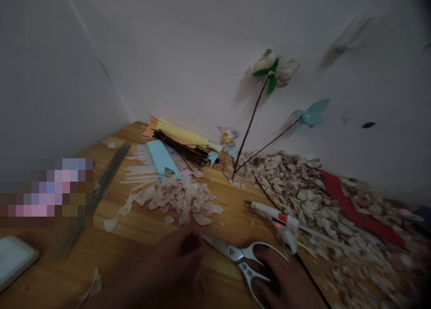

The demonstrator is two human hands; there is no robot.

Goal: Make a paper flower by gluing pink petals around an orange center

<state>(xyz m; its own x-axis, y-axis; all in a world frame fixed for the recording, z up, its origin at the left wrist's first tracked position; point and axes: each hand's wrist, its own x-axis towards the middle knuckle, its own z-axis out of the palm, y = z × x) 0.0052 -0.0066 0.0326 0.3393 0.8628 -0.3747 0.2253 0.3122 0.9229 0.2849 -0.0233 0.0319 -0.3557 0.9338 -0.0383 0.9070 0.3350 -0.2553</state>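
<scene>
In the head view, my right hand [286, 273] grips a pair of scissors [242, 256] by its handles, low and right of the middle. Its blades point left and look closed or nearly so. The tip reaches the fingers of my left hand [175, 257], which are curled together in a pinch. What they hold, if anything, is too dark to make out. Just beyond lies a heap of pale petals [182, 194]. A white glue gun [278, 217] with a small red light rests right of the scissors, its nozzle towards the left.
Crumpled petals [303, 197] and a red strip [360, 210] cover the right side. Flowers on brown stems [252, 116] lean upright by the wall. Dark stems [182, 148], blue paper [161, 156] and white sticks [134, 174] lie behind. Grey wires [111, 170] and a white box [15, 259] are left.
</scene>
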